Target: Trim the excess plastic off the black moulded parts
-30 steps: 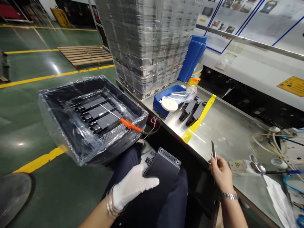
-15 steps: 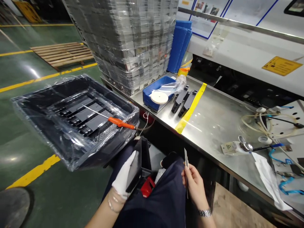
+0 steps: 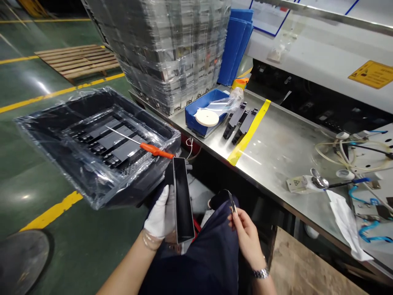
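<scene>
At far left a black tray (image 3: 61, 135) wrapped in clear film sits beside my knee, with flat dark parts in it and an orange-handled tool (image 3: 155, 151) lying across the film. My gloved left hand (image 3: 162, 215) has its grip closed around a black rectangular housing (image 3: 183, 200), held on edge over my lap, long side pointing away from me. Just right of it, my bare right hand (image 3: 245, 233) pinches a thin metal blade (image 3: 231, 203) upright, apart from the housing. Farther right, the steel surface (image 3: 276, 151) carries a blue bin (image 3: 204, 110), 2 dark parts (image 3: 241, 121) beside a yellow tape strip (image 3: 250, 133), and tubing (image 3: 346, 149).
</scene>
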Motion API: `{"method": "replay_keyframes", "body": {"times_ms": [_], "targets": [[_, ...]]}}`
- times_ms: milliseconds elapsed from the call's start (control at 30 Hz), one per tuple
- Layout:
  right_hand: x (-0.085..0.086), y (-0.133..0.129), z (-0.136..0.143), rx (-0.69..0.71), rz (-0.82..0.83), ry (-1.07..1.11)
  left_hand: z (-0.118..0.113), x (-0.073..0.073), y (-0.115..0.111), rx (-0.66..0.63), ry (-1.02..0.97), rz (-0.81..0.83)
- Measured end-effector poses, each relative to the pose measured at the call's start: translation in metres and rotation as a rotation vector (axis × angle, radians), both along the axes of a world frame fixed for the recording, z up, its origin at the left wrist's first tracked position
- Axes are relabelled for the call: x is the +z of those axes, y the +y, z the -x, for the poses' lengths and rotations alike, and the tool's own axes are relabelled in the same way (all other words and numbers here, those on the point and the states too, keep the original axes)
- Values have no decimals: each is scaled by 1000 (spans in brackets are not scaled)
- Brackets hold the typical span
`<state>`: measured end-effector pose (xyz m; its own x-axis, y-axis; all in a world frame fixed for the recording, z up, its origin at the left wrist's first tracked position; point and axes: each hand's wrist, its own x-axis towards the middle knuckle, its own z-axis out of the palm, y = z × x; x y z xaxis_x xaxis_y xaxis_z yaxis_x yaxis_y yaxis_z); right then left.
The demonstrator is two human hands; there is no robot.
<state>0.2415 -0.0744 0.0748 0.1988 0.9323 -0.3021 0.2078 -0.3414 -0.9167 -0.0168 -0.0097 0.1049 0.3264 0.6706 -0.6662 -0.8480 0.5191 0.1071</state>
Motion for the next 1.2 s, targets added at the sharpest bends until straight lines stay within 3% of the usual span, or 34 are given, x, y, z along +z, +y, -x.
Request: {"method": "replay_keyframes", "body": {"times_ms": [67,200,333,400,500,633,800,967,1067,1200], "targets": [[11,-4,1,36,-11,-31,2,5,4,48,58,94],[42,-17,10,168,-68,-57,9,5,7,50,126,-97],[69,-24,28,496,-217,-182,9,5,5,78,170,-130],[75,-23,37,618,-310,-317,8,6,3,88,143,-117],[76,-20,47,662,-409,-460,6,6,1,57,129,-99],[74,-18,52,739,-443,-472,4,11,0,143,143,-76],[68,-22,54,629,-494,-468,3,18,2,153,192,47],[69,-23,53,746,-385,-349,10,0,-1,148,122,-49],[71,-9,53,565,-331,-181,11,-11,-10,68,93,-161],[70,21,64,248,-429,-115,3,-17,-24,-66,94,-230]]}}
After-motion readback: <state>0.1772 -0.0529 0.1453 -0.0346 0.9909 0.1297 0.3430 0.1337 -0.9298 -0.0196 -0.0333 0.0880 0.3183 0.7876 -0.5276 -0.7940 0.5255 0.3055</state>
